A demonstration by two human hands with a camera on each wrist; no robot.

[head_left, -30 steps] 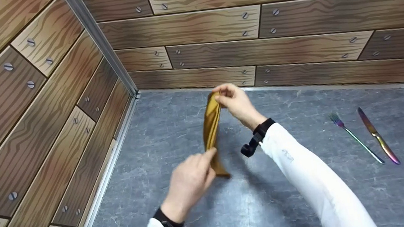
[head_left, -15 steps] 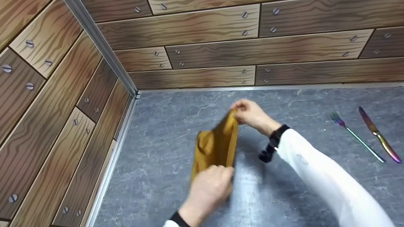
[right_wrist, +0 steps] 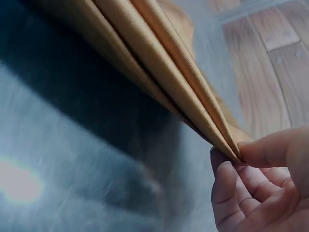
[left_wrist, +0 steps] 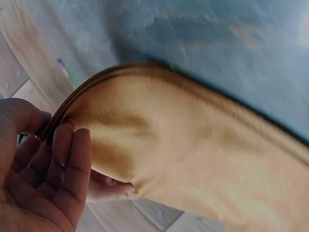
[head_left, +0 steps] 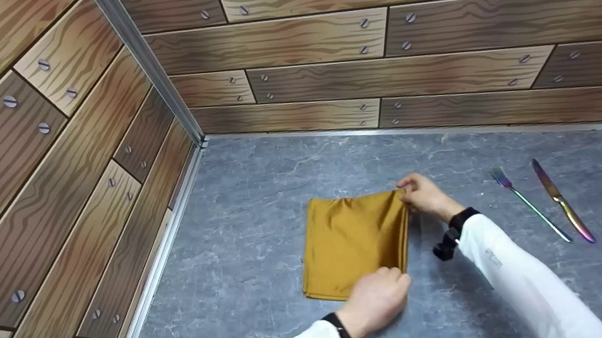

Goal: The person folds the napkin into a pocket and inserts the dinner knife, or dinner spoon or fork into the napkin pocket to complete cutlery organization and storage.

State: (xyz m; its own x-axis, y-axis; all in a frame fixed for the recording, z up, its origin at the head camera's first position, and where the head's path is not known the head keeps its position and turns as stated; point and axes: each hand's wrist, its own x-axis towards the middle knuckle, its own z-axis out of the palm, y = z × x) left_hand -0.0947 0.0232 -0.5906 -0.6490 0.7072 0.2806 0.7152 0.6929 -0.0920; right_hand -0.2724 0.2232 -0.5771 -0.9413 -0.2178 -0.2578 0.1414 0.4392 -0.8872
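A mustard-yellow cloth napkin [head_left: 349, 241], folded into a layered square, lies partly on the grey surface with its right edge lifted. My right hand [head_left: 426, 196] pinches its far right corner between thumb and fingers; the right wrist view shows several stacked folds [right_wrist: 164, 63] meeting at that pinch. At the near right corner, my left hand [head_left: 378, 300] grips the cloth. In the left wrist view the thumb and fingers [left_wrist: 70, 164] hold the layered edge, and the napkin [left_wrist: 193, 140] bows up from them.
To the right lie a fork [head_left: 531, 205] with an iridescent finish and a matching knife [head_left: 564, 201], side by side. Wood-patterned panels [head_left: 289, 43] wall the back and the left side [head_left: 84, 212]. A metal strip edges the grey surface [head_left: 220, 243].
Both hands have moved right and nearer with the napkin. It hung narrow and edge-on, then swung open, and now its left part lies spread flat on the surface.
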